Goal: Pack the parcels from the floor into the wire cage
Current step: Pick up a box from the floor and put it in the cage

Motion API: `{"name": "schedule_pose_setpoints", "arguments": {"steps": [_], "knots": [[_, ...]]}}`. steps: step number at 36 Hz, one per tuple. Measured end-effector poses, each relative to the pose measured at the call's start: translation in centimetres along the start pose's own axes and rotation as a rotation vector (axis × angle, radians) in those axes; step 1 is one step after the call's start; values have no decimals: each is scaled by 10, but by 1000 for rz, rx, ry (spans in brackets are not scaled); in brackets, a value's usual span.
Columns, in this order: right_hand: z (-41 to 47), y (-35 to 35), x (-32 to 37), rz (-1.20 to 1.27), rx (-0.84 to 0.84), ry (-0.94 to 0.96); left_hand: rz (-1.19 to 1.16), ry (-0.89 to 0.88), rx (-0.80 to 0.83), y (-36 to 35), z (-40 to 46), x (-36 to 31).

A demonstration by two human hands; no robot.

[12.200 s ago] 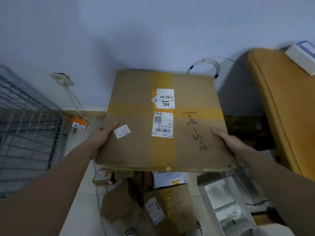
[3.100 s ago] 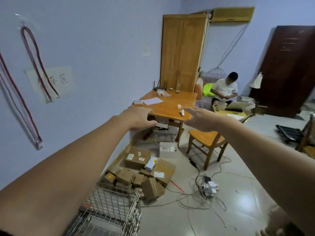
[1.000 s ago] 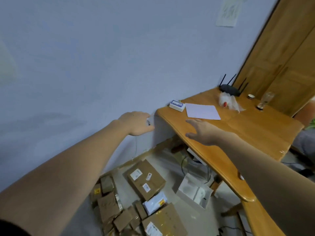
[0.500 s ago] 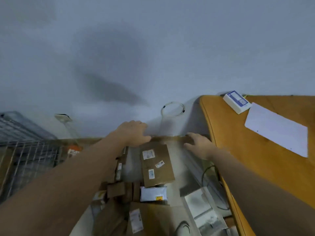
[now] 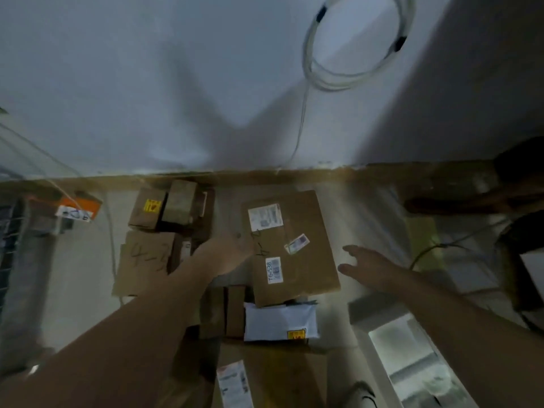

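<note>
Several cardboard parcels lie on the floor by the wall. A large flat brown box (image 5: 306,248) with white labels sits in the middle. My left hand (image 5: 226,254) reaches its left edge, fingers relaxed, and holds nothing. Just off the box's right edge hovers my right hand (image 5: 368,266), fingers spread and empty. A white poly mailer (image 5: 279,320) lies just below the box. A box marked "4-2" (image 5: 144,260) and smaller boxes (image 5: 164,207) lie to the left. The wire cage (image 5: 11,240) shows only as bars at the far left edge.
An open white box (image 5: 412,363) stands at lower right. A coiled white cable (image 5: 353,54) hangs on the wall. An orange-tagged item (image 5: 78,209) sits near the cage. Another labelled box (image 5: 265,378) lies at the bottom. Dark table legs and cables fill the right side.
The view has dropped closer to the floor parcels. Both hands have moved down to either side of the large flat box, still empty.
</note>
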State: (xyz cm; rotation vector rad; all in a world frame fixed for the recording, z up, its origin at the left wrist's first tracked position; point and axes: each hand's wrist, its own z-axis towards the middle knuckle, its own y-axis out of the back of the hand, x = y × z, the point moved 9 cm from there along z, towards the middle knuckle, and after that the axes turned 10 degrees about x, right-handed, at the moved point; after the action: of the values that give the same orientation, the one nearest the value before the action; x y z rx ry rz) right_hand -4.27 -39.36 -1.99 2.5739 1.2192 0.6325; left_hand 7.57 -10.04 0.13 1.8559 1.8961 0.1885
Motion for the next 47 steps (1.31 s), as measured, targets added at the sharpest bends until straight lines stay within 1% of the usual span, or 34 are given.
{"name": "schedule_pose_setpoints", "arguments": {"steps": [3,5,7,11,13,17,22,25,28,31,34,36,37,40,42,44,47], "knots": [[63,-24,-29,90,-19,-7,-229,47,-44,-43,65,26],[101,-39,-46,210,-28,-19,-406,69,-41,-71,106,42],[133,-48,-60,329,-63,-31,-528,91,-30,-97,136,53],[180,-63,-65,562,-95,9,-726,-3,23,-138,184,60],[194,-73,-65,682,-97,32,-793,-87,55,-149,191,52],[197,-81,-68,823,-105,49,-929,-148,2,-146,189,46],[152,-65,-45,879,-122,59,-981,-102,-61,-110,151,47],[105,-45,-25,892,-144,73,-994,-89,-101,-78,106,41],[44,-18,3,910,-160,80,-941,-82,-103,-34,30,24],[-29,17,37,968,-164,76,-967,-97,-90,10,-49,15],[-101,47,73,1128,-143,135,-1145,-127,-68,45,-117,14],[-160,70,103,1215,-147,170,-1242,-137,-75,77,-179,13],[-174,72,109,1248,-150,183,-1305,-150,-77,80,-189,12],[-263,101,160,1312,-151,236,-1459,-246,-86,129,-282,-2],[-336,123,204,1307,-181,292,-1511,-367,-117,168,-352,-12],[-397,142,247,1310,-152,378,-1509,-470,-122,205,-421,-20],[-479,161,298,1338,-104,479,-1463,-557,-209,252,-514,-17]]}}
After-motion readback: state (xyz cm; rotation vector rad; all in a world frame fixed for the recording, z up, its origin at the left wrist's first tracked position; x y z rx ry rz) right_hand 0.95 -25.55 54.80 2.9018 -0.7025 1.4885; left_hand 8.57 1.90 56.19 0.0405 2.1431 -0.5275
